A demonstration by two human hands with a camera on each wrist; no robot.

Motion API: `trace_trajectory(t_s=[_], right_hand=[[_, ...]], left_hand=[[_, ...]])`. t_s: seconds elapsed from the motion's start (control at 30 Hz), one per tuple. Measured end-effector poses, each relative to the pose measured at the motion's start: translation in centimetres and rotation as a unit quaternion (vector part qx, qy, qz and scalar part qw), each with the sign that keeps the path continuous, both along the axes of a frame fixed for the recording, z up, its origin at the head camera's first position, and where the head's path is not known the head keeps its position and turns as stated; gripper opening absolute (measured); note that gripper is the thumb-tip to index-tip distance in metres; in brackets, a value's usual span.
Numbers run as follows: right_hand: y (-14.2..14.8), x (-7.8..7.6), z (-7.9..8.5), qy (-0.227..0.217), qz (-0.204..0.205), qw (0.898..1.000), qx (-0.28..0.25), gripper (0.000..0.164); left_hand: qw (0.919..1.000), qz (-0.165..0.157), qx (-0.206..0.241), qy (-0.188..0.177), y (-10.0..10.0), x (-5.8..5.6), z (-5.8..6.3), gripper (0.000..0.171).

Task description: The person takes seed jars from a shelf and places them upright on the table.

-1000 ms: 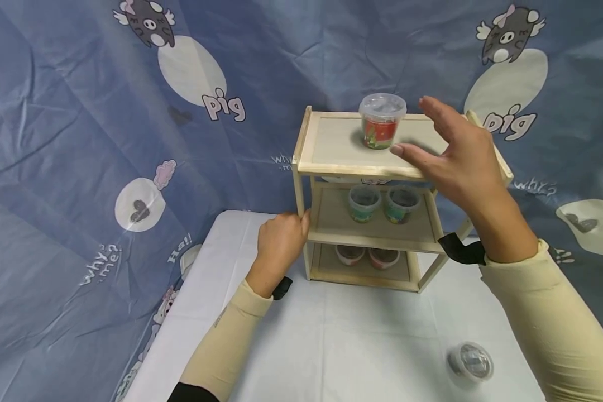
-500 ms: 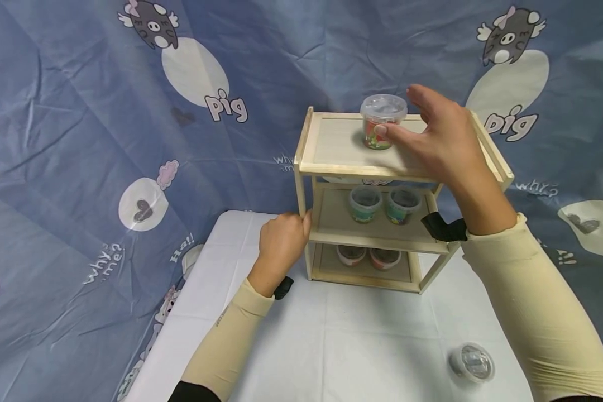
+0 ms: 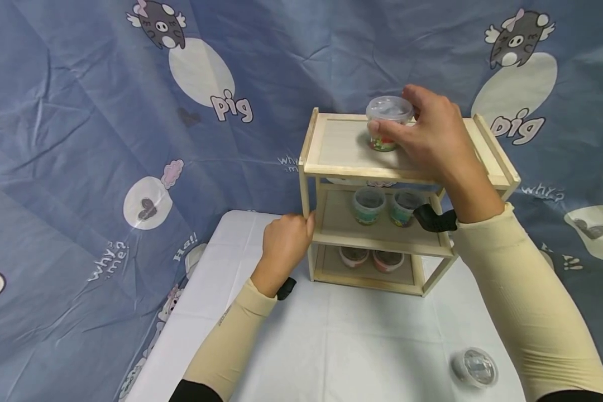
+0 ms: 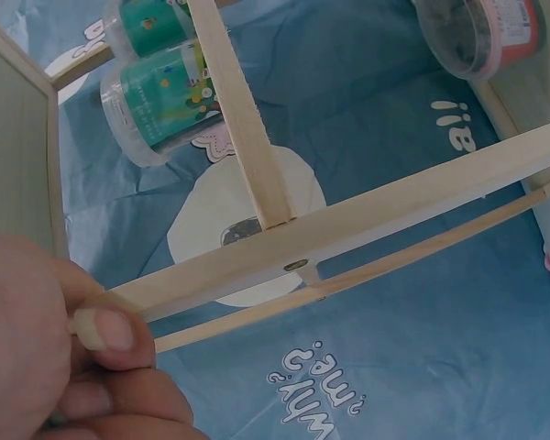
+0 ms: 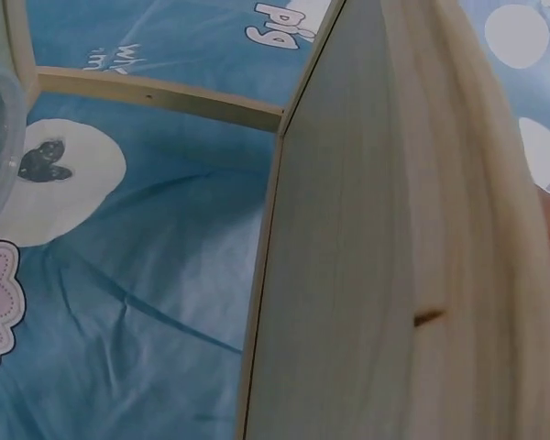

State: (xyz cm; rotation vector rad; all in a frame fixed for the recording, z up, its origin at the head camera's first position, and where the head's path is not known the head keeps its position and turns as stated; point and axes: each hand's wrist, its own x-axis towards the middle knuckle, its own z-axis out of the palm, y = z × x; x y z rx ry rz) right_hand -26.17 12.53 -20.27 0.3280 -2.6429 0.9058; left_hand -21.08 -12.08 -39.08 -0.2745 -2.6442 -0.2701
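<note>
On the top board of a three-tier wooden shelf (image 3: 341, 148) stands a clear lidded plastic tub (image 3: 388, 106) with a red and green label. My right hand (image 3: 434, 134) grips this tub from the right, thumb across its front and fingers round the far side. Only a sliver of that hand shows in the right wrist view, beyond the wooden board (image 5: 348, 238). My left hand (image 3: 283, 243) holds the shelf's front left post (image 3: 304, 192). In the left wrist view, thumb and curled fingers close round the wooden post (image 4: 348, 211).
Two green-labelled tubs (image 3: 368, 206) stand on the middle tier. Below them, two reddish tubs (image 3: 354, 257) sit on the bottom tier. Another clear-lidded tub (image 3: 477, 367) is on the white-covered table (image 3: 362, 346) at front right. A blue printed cloth (image 3: 105, 111) hangs behind.
My right hand has moved left to the tub on the top board and closed its thumb and fingers round it. The left hand stays on the post.
</note>
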Motion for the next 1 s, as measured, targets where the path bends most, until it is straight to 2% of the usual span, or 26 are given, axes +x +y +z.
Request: trace_trajectory(t_s=[0.2,0.5,1.0], right_hand=[[0.21,-0.53,0.01,-0.004,-0.012,1.0,-0.002,0.074],[0.19,-0.84,-0.36,0.006,-0.017,1.0,-0.013,0.071],[0.28,-0.15,-0.7,0.037,-0.015,0.997,-0.069,0.076]], left_hand=[[0.9999,-0.002,-0.004,0.011,0.1,-0.09,-0.05,0.061],[1.0,0.002,-0.005,0.001,0.11,-0.11,-0.03,0.061],[1.0,0.002,-0.004,0.003,0.08,-0.03,0.0,0.061]])
